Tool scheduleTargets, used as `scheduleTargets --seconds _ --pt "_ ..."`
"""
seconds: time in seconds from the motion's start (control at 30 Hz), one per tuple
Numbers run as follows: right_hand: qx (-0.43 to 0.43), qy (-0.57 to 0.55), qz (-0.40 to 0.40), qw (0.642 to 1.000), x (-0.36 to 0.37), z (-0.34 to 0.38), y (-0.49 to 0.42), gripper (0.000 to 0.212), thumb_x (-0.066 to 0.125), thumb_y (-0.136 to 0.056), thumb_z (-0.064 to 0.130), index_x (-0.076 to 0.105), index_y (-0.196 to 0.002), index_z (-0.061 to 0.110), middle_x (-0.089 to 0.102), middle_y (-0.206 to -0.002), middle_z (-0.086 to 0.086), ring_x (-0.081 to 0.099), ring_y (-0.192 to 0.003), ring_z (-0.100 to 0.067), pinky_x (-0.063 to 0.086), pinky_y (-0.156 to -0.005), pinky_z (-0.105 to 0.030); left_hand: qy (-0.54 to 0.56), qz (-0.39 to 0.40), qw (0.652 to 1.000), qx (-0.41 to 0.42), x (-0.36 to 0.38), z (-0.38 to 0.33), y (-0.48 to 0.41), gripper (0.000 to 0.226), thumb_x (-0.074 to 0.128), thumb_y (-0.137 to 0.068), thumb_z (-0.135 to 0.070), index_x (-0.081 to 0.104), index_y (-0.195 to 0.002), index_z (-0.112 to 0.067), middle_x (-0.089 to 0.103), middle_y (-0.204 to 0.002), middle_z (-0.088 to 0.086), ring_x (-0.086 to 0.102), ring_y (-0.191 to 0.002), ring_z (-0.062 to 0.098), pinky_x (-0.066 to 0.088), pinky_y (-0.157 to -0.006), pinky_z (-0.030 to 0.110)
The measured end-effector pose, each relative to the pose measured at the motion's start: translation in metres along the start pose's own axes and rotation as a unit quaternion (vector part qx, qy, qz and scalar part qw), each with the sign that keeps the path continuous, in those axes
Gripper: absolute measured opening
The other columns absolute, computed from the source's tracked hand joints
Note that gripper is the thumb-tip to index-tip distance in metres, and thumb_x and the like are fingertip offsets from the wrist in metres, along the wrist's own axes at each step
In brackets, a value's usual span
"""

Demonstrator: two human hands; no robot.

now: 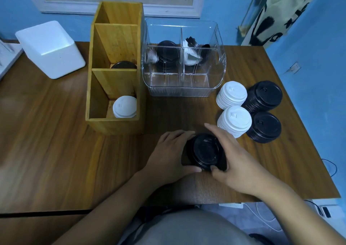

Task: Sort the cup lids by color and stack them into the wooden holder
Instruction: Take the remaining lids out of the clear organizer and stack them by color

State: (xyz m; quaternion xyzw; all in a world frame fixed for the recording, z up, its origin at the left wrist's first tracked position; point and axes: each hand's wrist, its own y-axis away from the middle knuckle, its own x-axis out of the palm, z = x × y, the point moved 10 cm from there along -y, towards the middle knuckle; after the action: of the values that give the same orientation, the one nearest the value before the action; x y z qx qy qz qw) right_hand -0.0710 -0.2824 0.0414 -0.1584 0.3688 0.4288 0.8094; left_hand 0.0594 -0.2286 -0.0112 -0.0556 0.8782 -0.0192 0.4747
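Near the table's point(56, 132) six o'clock edge, a stack of black lids point(205, 151) sits between both hands. The left hand point(174, 151) cups it from nine o'clock, fingers curled round the far side and thumb pressed to the near rim. The right hand point(236, 162) grips it from three o'clock, thumb on the near rim and forefinger stretched towards twelve.

The wooden holder point(112, 126) stands at about eleven o'clock from the hands. It has three compartments in a row. The nearest holds white lids point(124, 107), and the middle one holds black lids point(123, 65).

A clear plastic organizer point(183, 89) stands at twelve o'clock, just beside the holder, with black and white lids mixed inside. At two o'clock from the hands four stacks stand close together: a far white stack point(232, 94), a near white stack point(235, 121), a far black stack point(264, 95) and a near black stack point(264, 126). A white foam box point(50, 48) rests at ten o'clock.
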Motion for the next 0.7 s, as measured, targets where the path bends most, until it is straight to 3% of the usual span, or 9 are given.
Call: scheduleTargets --seconds 0.07,0.17,0.23,0.37,0.43,0.5,0.53,0.6,0.7 --pt "0.014 0.020 -0.016 1.000 -0.002 -0.003 0.001 0.106 0.080 -0.071 0.035 0.016 -0.155 0.039 0.028 -0.155 0.016 0.024 -0.144 0.001 0.031 -0.118 -0.033 -0.002 0.000 1.000 0.001 0.001 0.000 0.000 0.100 0.073 -0.070 -0.077 0.041 -0.149 -0.026 0.049 -0.149 -0.011 0.034 -0.140 0.006 0.016 -0.116 0.027" --pt "0.037 0.124 -0.091 0.987 -0.005 -0.003 -0.001 0.106 0.080 -0.070 0.058 0.023 -0.155 0.029 0.044 -0.137 0.007 0.037 -0.129 -0.011 0.034 -0.106 -0.025 0.002 0.001 1.000 0.005 0.000 -0.001 0.000 0.099 0.073 -0.070 -0.076 0.042 -0.149 -0.025 0.050 -0.148 -0.010 0.034 -0.139 0.005 0.014 -0.115 0.025" --pt "0.027 0.095 -0.074 0.992 0.001 -0.003 -0.004 0.105 0.083 -0.071 0.049 0.023 -0.155 0.031 0.048 -0.133 0.008 0.040 -0.126 -0.010 0.036 -0.105 -0.026 0.003 0.000 1.000 0.005 -0.001 -0.002 0.000 0.098 0.073 -0.070 -0.075 0.043 -0.149 -0.025 0.051 -0.148 -0.011 0.035 -0.138 0.005 0.014 -0.114 0.024" --pt "-0.006 -0.046 0.032 0.998 0.008 -0.009 -0.004 0.104 0.078 -0.070 0.015 0.021 -0.155 0.035 0.038 -0.152 0.015 0.031 -0.143 -0.001 0.032 -0.118 -0.034 0.007 -0.003 1.000 0.010 -0.002 -0.002 0.000 0.096 0.072 -0.071 -0.075 0.043 -0.148 -0.025 0.051 -0.147 -0.010 0.035 -0.138 0.007 0.017 -0.116 0.028" --pt "-0.002 -0.032 0.029 0.999 0.011 -0.010 -0.003 0.103 0.080 -0.070 0.030 0.021 -0.154 0.037 0.032 -0.153 0.018 0.027 -0.145 0.001 0.031 -0.118 -0.032 0.011 -0.004 1.000 0.013 -0.002 -0.003 0.000 0.095 0.071 -0.071 -0.075 0.044 -0.147 -0.024 0.052 -0.146 -0.010 0.036 -0.138 0.007 0.019 -0.116 0.029" --pt "0.016 0.037 -0.030 0.999 0.006 -0.010 -0.004 0.103 0.080 -0.069 0.057 0.024 -0.152 0.035 0.038 -0.143 0.018 0.033 -0.137 -0.001 0.034 -0.112 -0.027 0.011 -0.003 1.000 0.014 -0.002 -0.004 0.000 0.096 0.070 -0.072 -0.075 0.044 -0.147 -0.023 0.052 -0.146 -0.009 0.036 -0.138 0.008 0.019 -0.115 0.029" --pt "0.028 0.057 -0.057 0.996 0.003 -0.011 -0.004 0.102 0.081 -0.069 0.060 0.027 -0.151 0.034 0.042 -0.138 0.016 0.037 -0.133 -0.003 0.035 -0.108 -0.026 0.012 0.000 1.000 0.012 -0.002 -0.004 -0.001 0.096 0.070 -0.072 -0.075 0.043 -0.148 -0.023 0.052 -0.147 -0.009 0.035 -0.138 0.008 0.018 -0.116 0.029" --pt "0.027 0.035 -0.069 0.997 0.003 -0.013 -0.003 0.099 0.086 -0.070 0.049 0.030 -0.149 0.034 0.049 -0.135 0.014 0.042 -0.129 -0.004 0.037 -0.108 -0.027 0.011 0.002 1.000 0.010 0.000 -0.003 -0.001 0.097 0.071 -0.071 -0.075 0.042 -0.149 -0.025 0.052 -0.147 -0.010 0.034 -0.139 0.007 0.018 -0.117 0.030" --pt "0.010 -0.047 0.010 0.999 0.008 -0.016 -0.004 0.098 0.088 -0.073 0.022 0.028 -0.150 0.035 0.047 -0.146 0.016 0.040 -0.139 -0.002 0.037 -0.116 -0.036 0.008 0.002 1.000 0.015 0.000 -0.003 0.000 0.097 0.072 -0.071 -0.075 0.042 -0.148 -0.025 0.051 -0.146 -0.011 0.034 -0.140 0.006 0.018 -0.118 0.031"
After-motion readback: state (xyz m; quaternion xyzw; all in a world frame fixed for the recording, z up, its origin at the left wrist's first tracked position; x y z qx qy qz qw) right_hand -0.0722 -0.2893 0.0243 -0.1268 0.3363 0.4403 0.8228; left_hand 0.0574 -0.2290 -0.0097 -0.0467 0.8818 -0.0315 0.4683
